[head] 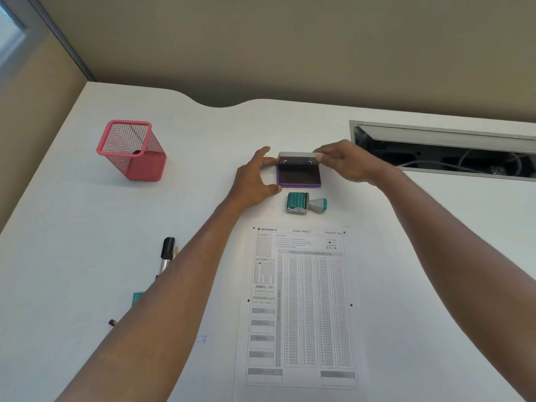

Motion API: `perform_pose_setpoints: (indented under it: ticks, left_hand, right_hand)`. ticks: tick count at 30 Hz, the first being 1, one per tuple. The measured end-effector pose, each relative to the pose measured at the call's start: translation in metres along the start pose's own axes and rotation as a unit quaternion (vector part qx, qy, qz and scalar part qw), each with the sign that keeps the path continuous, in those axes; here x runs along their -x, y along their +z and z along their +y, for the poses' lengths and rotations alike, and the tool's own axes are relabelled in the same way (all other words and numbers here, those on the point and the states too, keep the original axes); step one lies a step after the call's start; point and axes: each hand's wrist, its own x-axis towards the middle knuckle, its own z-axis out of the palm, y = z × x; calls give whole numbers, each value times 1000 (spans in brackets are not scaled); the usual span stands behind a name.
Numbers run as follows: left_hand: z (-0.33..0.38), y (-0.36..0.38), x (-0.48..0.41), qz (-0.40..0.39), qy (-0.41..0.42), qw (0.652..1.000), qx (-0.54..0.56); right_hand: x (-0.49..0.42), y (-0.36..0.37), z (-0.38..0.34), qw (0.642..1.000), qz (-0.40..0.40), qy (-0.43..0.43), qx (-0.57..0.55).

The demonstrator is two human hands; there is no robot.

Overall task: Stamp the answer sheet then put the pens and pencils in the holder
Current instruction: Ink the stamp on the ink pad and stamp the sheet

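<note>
We see both bare arms reaching out over the white desk (435,256). Left hand (252,181) cups the left edge of the purple rectangular ink pad (298,175), thumb and fingers spread in a C, touching its near and far left corners. Right hand (345,161) pinches the grey hinged lid (295,156) at its right end, lid raised upright at the pad's far edge, dark ink surface exposed. Teal-and-grey plastic date stamp (304,202) lies on its side just in front of the pad, untouched. Printed white OMR answer sheet (301,309) lies flat, nearer us, just below the stamp. Pink square wire-mesh pen holder (133,150) stands well to the left, tilted in view. Black-capped marker (166,253) lies left of the left forearm, partly hidden by it; other small items beside it we cannot identify. Open cable tray slot (443,152) at right rear.
</note>
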Motion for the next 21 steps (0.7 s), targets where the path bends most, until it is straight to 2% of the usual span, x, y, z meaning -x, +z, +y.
perform_pose_setpoints:
  ticks: [5, 10, 12, 14, 18, 21]
  left_hand:
    - [-2, 1, 3, 11, 1, 1000, 17]
    - [-5, 1, 3, 12, 10, 1000, 9]
    - [-4, 6, 5, 15, 29, 999, -2]
    - [-3, 7, 4, 25, 35, 999, -12]
    - [-3, 5, 4, 28, 49, 998, -34]
    - [-7, 5, 5, 25, 60, 995, -75]
  right_hand:
    - [-6, 8, -3, 997, 62, 23, -28]
    - [-3, 8, -3, 985, 127, 94, -62]
    - [12, 5, 0, 985, 143, 95, -28]
    - [28, 6, -1, 992, 100, 79, -3]
    - [58, 22, -6, 995, -50, 83, 36]
    - [64, 42, -8, 988, -46, 75, 125]
